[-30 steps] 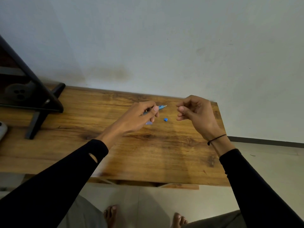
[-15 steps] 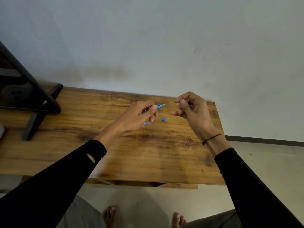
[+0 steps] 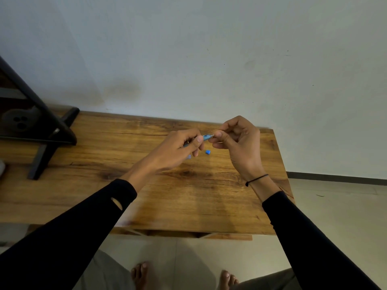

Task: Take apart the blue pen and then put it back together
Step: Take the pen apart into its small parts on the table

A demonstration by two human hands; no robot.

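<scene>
Two hands meet above the far middle of the table (image 3: 188,206). The left hand (image 3: 178,149) is closed around the barrel of the blue pen (image 3: 206,136), thumb and fingers pinching it so that only its pale tip end pokes out toward the right. The right hand (image 3: 236,141) is curled, thumb and forefinger pressed together right at that tip; whether they pinch a small part there cannot be told. On the wood just below the hands lie two loose pieces: one small blue cap piece (image 3: 207,152) and one paler bluish piece (image 3: 189,156), half hidden under the left fingers. One thin black cord (image 3: 256,180) circles the right wrist. One black stand (image 3: 48,132) sits at the table's far left.
</scene>
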